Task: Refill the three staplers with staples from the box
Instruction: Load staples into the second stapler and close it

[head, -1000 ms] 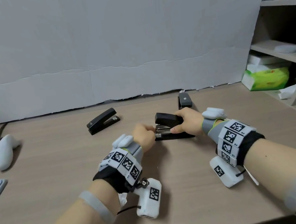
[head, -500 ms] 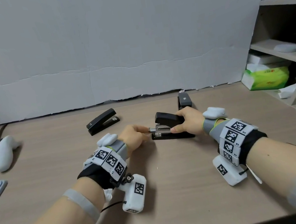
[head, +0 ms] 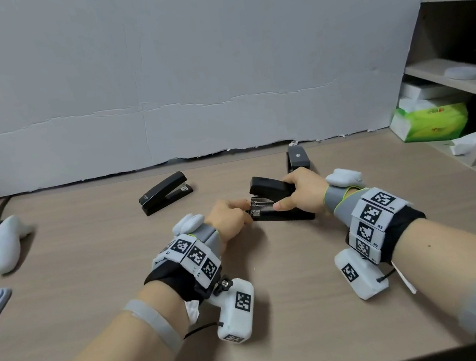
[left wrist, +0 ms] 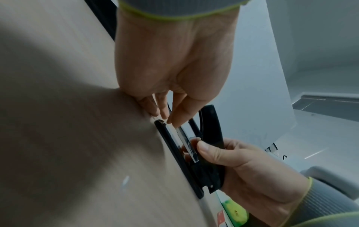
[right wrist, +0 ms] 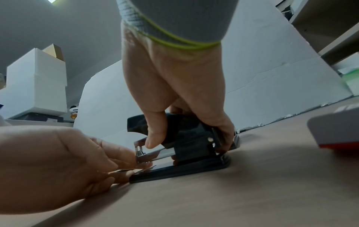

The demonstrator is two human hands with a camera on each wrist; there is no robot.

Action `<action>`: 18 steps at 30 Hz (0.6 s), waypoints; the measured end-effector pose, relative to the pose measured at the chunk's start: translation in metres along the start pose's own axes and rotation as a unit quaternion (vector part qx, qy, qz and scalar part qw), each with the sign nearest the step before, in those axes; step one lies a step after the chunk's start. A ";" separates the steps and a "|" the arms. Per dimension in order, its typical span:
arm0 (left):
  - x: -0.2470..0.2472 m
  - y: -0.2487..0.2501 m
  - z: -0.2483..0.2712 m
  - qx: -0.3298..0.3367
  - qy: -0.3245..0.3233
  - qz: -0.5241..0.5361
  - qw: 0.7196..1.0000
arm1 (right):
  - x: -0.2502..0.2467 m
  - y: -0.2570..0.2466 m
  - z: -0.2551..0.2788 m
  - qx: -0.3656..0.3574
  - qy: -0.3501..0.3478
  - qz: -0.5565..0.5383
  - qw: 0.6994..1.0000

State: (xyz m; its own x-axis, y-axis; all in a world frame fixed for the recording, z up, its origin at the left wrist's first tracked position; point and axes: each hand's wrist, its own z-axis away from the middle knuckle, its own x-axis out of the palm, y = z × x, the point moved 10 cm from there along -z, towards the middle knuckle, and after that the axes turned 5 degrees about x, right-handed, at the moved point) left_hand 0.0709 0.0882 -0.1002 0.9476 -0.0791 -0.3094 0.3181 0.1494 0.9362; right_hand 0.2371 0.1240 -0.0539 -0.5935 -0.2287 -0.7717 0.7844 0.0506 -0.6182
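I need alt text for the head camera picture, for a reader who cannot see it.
On a wooden desk, a right hand grips an open black stapler while the left hand pinches its metal magazine front. Two closed black staplers lie behind.

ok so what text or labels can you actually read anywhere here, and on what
"R3": seems to read so, tiny, beside a square code on the right wrist band.
"R2": likewise, one code lower on the same band.
White logo on the left stapler: too small to read.
Red print on the green pack: blurred, unreadable.
Nothing else is legible.
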 end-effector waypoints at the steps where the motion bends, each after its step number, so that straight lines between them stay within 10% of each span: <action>1: 0.001 -0.001 -0.001 0.001 0.002 0.008 1.000 | 0.000 0.000 -0.001 0.002 0.001 0.002 1.000; 18: 0.003 0.003 0.002 0.063 -0.033 0.015 0.997 | -0.002 0.000 0.003 0.010 -0.010 -0.018 1.000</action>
State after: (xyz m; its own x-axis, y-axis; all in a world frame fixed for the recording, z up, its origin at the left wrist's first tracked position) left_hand 0.0744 0.0866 -0.0975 0.9515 -0.1415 -0.2732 0.2796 0.0272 0.9597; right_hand 0.2389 0.1215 -0.0523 -0.6175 -0.2497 -0.7459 0.7664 0.0221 -0.6420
